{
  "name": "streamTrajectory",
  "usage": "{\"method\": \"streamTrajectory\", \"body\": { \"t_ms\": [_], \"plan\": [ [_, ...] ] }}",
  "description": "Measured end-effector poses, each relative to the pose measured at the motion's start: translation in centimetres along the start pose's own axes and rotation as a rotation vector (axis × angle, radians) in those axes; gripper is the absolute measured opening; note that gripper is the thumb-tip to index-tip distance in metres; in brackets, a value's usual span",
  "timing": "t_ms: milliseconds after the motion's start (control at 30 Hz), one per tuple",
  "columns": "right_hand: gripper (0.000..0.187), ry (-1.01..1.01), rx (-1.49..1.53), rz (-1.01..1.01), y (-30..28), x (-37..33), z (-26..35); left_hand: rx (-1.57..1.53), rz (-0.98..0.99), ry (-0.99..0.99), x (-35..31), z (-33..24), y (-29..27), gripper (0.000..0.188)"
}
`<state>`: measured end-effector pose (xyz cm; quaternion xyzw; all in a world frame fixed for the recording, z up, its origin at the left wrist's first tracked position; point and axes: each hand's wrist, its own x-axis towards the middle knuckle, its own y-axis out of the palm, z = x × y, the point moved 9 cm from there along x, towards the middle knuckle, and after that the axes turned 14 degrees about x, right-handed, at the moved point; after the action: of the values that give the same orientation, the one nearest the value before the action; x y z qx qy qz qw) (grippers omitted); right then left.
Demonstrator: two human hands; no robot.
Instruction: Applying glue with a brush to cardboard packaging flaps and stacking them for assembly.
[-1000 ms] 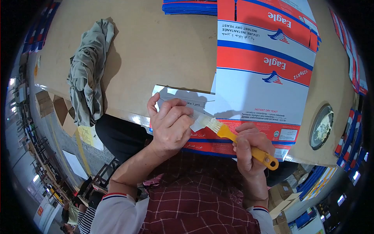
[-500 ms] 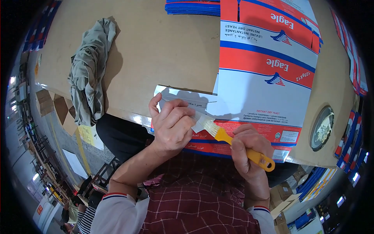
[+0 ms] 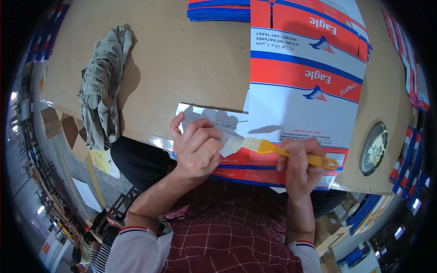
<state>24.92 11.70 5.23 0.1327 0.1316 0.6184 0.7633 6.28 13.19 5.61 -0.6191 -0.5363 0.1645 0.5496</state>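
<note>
My right hand (image 3: pixel 300 164) is closed around the handle of a yellow brush (image 3: pixel 271 148) with pale bristles. The brush lies nearly level, its bristles pointing left and meeting the edge of a small pale sheet (image 3: pixel 231 146). My left hand (image 3: pixel 198 148) pinches that sheet, which looks partly see-through, between thumb and fingers; its index finger is raised. Beneath both hands lies a flat red, white and blue printed carton (image 3: pixel 300 116), with a white flap (image 3: pixel 207 114) reaching out to the left behind my left hand.
On the table (image 3: pixel 182 59), a crumpled grey-green cloth (image 3: pixel 104 84) lies to the left. A round dish of pale paste (image 3: pixel 375 148) sits at the right edge. More flat cartons (image 3: pixel 218 12) are stacked at the back, and others (image 3: pixel 412 157) stand beyond the right edge.
The brush has swung from a slanted to a nearly level pose as my right hand shifted up and right. My left hand keeps its pinch on the sheet. The whole view has slid slightly.
</note>
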Motion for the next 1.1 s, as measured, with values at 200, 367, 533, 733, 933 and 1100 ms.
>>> {"method": "streamTrajectory", "body": {
  "t_ms": [200, 367, 533, 733, 933, 1100],
  "plan": [
    [0.018, 0.181, -0.167, 0.003, -0.8, 0.2, -1.9, 0.001, -0.018, 0.005, -0.2, 0.1, 0.0, 0.017],
    [0.026, 0.085, 0.152, -0.089, -1.6, 1.7, -2.1, -0.022, -0.025, 0.007, -0.2, 0.2, -0.3, 0.012],
    [0.026, 0.065, 0.042, -0.02, -1.2, 1.4, -2.7, -0.039, -0.034, 0.005, -0.4, 0.2, -0.2, 0.011],
    [0.026, 0.082, -0.018, 0.051, -0.6, 1.3, -2.9, -0.058, -0.053, -0.002, -0.5, 0.3, -0.3, 0.013],
    [0.026, 0.103, -0.113, 0.076, -0.3, 1.3, -3.2, -0.073, -0.062, -0.016, -0.2, 0.0, -0.8, 0.018],
    [0.027, 0.183, 0.021, -0.044, -1.6, 1.3, -3.2, -0.066, -0.074, -0.023, -0.2, 0.0, -0.7, 0.023]
  ]
}}
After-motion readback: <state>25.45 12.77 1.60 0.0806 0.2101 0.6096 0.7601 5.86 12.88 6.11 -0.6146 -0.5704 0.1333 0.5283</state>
